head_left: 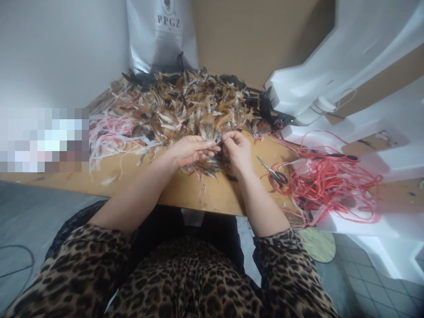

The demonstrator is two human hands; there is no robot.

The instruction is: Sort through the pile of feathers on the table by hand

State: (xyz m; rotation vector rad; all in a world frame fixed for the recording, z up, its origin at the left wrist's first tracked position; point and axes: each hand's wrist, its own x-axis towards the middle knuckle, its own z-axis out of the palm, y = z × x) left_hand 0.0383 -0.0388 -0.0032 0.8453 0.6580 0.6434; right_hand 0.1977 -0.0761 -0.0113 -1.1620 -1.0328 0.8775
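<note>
**Two-Handed Hold: Feather Tuft [210, 130]**

Through the head camera I observe both hands close together above the surface [225, 198], with the feather tuft between them, midway between the front edge and the feather pile [185, 99].

1. On the left hand [194, 149], the thumb and index finger appear to pinch the base of the feather tuft; the other fingers curl loosely. I judge that this grip leaves the plumes fanned and unobstructed.

2. On the right hand [236, 148], the thumb and index finger are pressed together beside the tuft. I cannot tell whether anything lies between them.

3. The feather pile spreads along the far edge, probably to stay within reach of both hands. Loose feathers [212, 168] lie beneath them.

4. The scissors [277, 176] lie just beside the right wrist, blades toward the far edge, presumably for quick pickup.

5. Red strands [334, 185] are heaped toward the right end; white and pink strands [111, 134] lie toward the left. A silver bag [162, 39] stands behind the pile.
</note>
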